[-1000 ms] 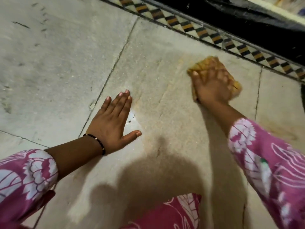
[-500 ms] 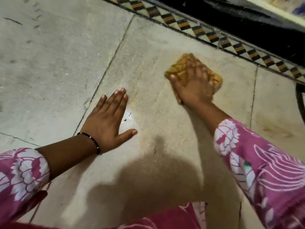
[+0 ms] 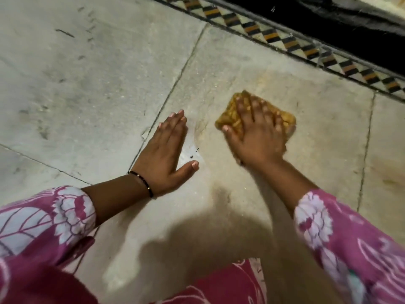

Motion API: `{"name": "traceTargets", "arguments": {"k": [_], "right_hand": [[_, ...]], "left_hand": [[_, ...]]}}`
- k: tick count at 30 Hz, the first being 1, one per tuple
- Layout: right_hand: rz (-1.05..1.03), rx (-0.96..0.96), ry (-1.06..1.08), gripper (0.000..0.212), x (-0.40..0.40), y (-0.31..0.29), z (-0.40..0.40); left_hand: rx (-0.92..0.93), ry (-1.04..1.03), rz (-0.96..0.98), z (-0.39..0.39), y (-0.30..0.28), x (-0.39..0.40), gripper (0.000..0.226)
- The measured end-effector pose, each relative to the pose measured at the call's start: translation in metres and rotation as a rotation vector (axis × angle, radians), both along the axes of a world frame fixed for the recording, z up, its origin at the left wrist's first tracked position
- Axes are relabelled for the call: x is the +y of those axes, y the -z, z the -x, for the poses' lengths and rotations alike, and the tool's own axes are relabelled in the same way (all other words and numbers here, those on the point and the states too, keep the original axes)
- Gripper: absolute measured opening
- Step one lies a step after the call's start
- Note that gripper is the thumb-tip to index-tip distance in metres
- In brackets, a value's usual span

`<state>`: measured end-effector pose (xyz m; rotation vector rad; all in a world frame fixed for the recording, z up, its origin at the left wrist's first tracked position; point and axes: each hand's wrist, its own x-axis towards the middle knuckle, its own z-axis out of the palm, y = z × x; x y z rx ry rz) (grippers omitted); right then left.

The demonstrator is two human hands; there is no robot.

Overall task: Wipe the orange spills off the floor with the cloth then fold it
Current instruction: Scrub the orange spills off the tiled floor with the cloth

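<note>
I observe the right hand [image 3: 258, 137] lying flat on the cloth [image 3: 285, 118], fingers spread and straight, pressing it onto the floor [image 3: 87, 84]. The grip here is a flat press; the fingers are not curled round the fabric. The cloth is orange-yellow, bunched into a compact pad, and sits on the large pale slab in the upper right middle of the view, near the patterned border strip [image 3: 285, 41] but apart from it. The hand and cloth are blurred, so I cannot tell how the cloth is folded under the palm.

I note the left hand [image 3: 164, 154] planted palm-down on the same slab, just beside a floor joint, fingers pressed together and thumb held out to the side. It holds nothing. A thin dark bracelet [image 3: 143, 182] circles its wrist. The two hands lie near each other without touching.

Between them I see a pale wet-looking patch [image 3: 190, 150] with a few small dark specks. A faint orange stain [image 3: 390, 174] shows on the slab at the far right, well apart from the cloth. Both forearms carry pink sleeves [image 3: 350, 238] with a white floral print. A dark shadow [image 3: 197, 244] falls across the floor at the lower middle.
</note>
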<state>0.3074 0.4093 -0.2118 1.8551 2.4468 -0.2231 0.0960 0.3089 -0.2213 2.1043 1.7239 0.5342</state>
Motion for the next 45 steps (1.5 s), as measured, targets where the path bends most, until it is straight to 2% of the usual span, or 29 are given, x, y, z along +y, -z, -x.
{"name": "traceTargets", "arguments": {"k": [3,7,9,12,14,17,19,21,25,30,34,37,39,41,45], "right_hand": [[-0.017,0.064,0.14,0.073,0.025,0.002,-0.033],[-0.013,0.021,0.371,0.076,-0.035,-0.004,-0.082],[0.006,-0.02,0.336,0.075,-0.082,-0.007,-0.073],[0.007,-0.009,0.16,0.073,-0.125,-0.005,-0.023],[-0.004,0.025,-0.012,0.071,-0.117,-0.002,0.013],[-0.008,0.054,-0.216,0.069,-0.056,-0.003,0.037],[0.025,0.016,-0.203,0.07,-0.014,-0.004,0.03],[0.049,0.024,-0.064,0.069,0.006,-0.004,0.009],[-0.012,0.02,0.116,0.069,-0.046,-0.007,-0.038],[-0.006,-0.006,0.019,0.07,-0.127,-0.004,-0.011],[0.011,0.005,-0.165,0.073,-0.051,-0.002,0.013],[0.014,0.009,-0.042,0.076,0.013,-0.001,0.003],[-0.019,0.046,0.061,0.076,0.019,-0.001,-0.024],[-0.067,0.052,0.196,0.075,-0.005,-0.003,-0.062],[-0.033,0.0,0.467,0.074,-0.071,-0.008,-0.08]], "left_hand": [[-0.047,-0.057,-0.022,0.003,-0.004,0.0,0.081],[-0.052,-0.076,-0.021,0.002,-0.005,0.001,0.08],[-0.001,-0.075,0.009,0.0,-0.004,0.002,0.082],[0.057,-0.05,0.021,-0.002,-0.003,0.003,0.085],[0.058,-0.044,0.014,-0.001,-0.002,0.003,0.085],[0.074,-0.043,0.006,-0.001,0.0,0.004,0.085],[0.098,-0.041,0.014,-0.001,0.001,0.003,0.084],[0.091,-0.042,0.023,0.0,-0.001,0.001,0.084],[0.086,-0.026,0.047,0.0,-0.002,0.001,0.085],[0.089,-0.005,0.044,-0.002,-0.001,0.004,0.084],[0.106,-0.024,0.029,-0.002,0.001,0.005,0.081],[0.13,-0.028,0.05,-0.001,0.0,0.004,0.079],[0.086,-0.015,0.054,-0.003,-0.003,0.005,0.079],[0.052,0.017,0.066,-0.013,-0.007,0.009,0.079],[0.159,0.202,0.011,-0.052,-0.004,0.032,0.083]]}}
